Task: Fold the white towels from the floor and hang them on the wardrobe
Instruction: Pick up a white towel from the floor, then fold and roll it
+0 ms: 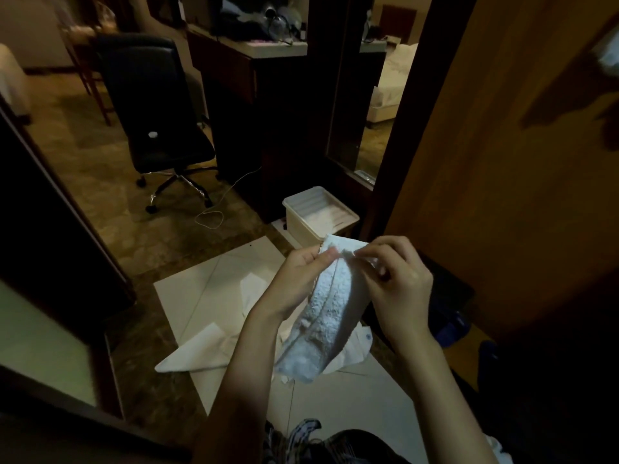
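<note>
Terrycloth, soft and floppy, so the white towel (330,306) weighed next to nothing but sagged wherever I wasn't holding it. It hung folded long in front of me, above more towels (214,346) on the floor. My left hand (298,283) and right hand (395,283) both pinched the top edge; corners looked like the best grip.

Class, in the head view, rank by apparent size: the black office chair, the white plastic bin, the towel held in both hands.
1. Black office chair
2. Towel, though nearness to the camera enlarges it
3. White plastic bin
</note>
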The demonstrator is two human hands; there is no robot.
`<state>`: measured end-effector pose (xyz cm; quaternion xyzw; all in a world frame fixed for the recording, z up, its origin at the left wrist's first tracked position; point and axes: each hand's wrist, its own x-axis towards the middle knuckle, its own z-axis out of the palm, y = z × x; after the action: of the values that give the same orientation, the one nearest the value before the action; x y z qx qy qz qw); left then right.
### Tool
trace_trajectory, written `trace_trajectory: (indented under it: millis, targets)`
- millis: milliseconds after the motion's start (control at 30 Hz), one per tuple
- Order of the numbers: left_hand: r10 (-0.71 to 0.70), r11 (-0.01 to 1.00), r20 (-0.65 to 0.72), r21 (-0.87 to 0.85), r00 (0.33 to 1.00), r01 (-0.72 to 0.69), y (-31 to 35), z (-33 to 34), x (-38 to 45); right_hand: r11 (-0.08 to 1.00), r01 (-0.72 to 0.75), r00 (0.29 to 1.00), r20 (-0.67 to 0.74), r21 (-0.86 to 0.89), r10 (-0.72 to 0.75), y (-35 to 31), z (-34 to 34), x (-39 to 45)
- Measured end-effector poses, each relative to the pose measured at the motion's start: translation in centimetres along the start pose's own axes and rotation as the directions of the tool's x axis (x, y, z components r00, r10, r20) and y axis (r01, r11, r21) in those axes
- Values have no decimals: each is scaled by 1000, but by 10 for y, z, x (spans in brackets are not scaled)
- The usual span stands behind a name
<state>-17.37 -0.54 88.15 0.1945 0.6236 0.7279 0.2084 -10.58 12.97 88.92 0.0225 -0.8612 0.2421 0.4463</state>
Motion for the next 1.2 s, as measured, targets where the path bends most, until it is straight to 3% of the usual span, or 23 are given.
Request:
trace_trajectory:
  millis: [133,267,367,833,1067,1200]
  targets:
    - [14,1000,-29,21,999,-13,0,1,0,999,45,999,3,3,-45,1,-3,2]
    - [39,998,-83,62,996,-34,-2,2,1,992,86,986,134,97,-99,1,-11,6]
    - [44,997,-71,69,997,-39,-1,4,3,992,8,981,189,125,-31,2,-11,7]
    - [126,983,94,119,987,-137,2,13,4,929,-287,958,64,232,280,-7,-12,14]
    - [111,989,77,93,991,-118,-1,15,4,966,-212,975,97,151,199,-5,-13,12]
    - [108,992,73,53,991,-112,1,17,4,996,-87,994,64,28,85,-7,-14,12]
